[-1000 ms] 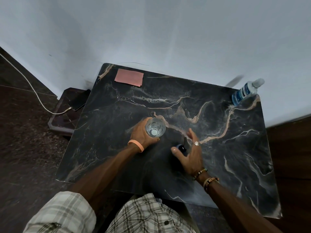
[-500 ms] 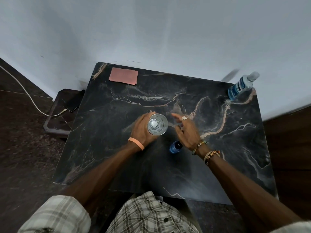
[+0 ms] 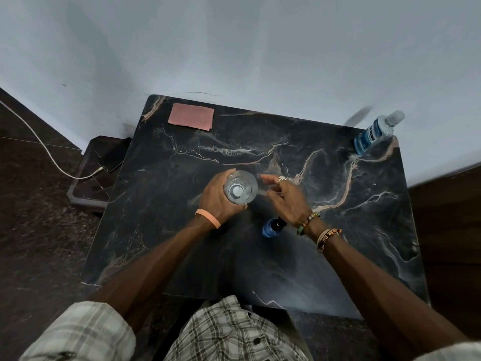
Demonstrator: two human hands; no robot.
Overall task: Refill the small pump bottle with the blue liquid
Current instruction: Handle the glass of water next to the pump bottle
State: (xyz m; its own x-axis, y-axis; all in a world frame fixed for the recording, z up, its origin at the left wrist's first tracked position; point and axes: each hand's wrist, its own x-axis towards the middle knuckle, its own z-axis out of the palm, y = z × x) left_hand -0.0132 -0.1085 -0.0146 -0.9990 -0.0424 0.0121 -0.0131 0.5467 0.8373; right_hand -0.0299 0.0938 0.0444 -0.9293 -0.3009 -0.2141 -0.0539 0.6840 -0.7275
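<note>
In the head view, a dark marbled surface (image 3: 161,209) stands with its far edge against a pale wall and its near edge just above the person's checked shirt. The left hand (image 3: 217,204) wraps round a clear glass (image 3: 240,187) near the middle of the surface. The right hand (image 3: 289,201) hovers just beside the glass, fingers loosely spread and grasping nothing visible, though the fingertips are blurred. The small pump bottle (image 3: 270,229), blue with a dark neck, stands on the surface just beside the right wrist, well in from every edge. The large bottle of blue liquid (image 3: 373,134) stands at the far right corner, close to the edge and the wall. A pink rectangle (image 3: 191,117) lies flat at the far left corner. A broad stretch of marble separates the hands from both far corners.
</note>
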